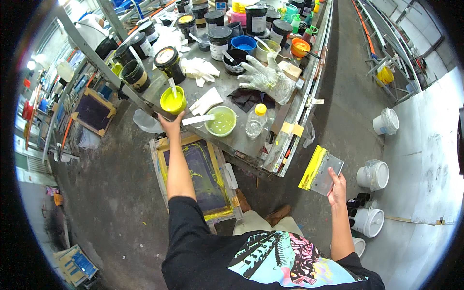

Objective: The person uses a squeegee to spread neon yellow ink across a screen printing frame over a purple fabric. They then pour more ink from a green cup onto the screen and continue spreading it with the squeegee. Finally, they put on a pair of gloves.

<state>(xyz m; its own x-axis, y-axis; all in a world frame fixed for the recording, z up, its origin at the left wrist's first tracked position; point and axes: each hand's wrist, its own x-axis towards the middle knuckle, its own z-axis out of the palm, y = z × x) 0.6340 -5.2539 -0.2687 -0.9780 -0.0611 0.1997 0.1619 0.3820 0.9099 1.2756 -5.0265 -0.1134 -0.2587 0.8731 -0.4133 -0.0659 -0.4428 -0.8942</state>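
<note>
At the table's near left edge, my left hand [171, 125] has its thumb and fingers around the lower near side of a cup of yellow ink [174, 102]. A light stick [172, 87] stands in that cup. Out to the right, away from the table, my right hand [336, 187] grips a clear, plate-like squeegee [328, 175]. Yellow ink coats the squeegee's far left edge [313, 166]. Right of the cup are a crumpled white cloth [207, 100] and a bowl of pale green liquid [224, 123] with a white spatula [197, 120] across its rim.
A framed printing screen [195, 169] smeared yellow leans below the table. On the table stand a yellow-capped bottle [257, 121], a plastic-covered glove [266, 77], black ink jars [169, 65] and an orange bowl [300, 47]. White buckets [373, 175] line the right wall.
</note>
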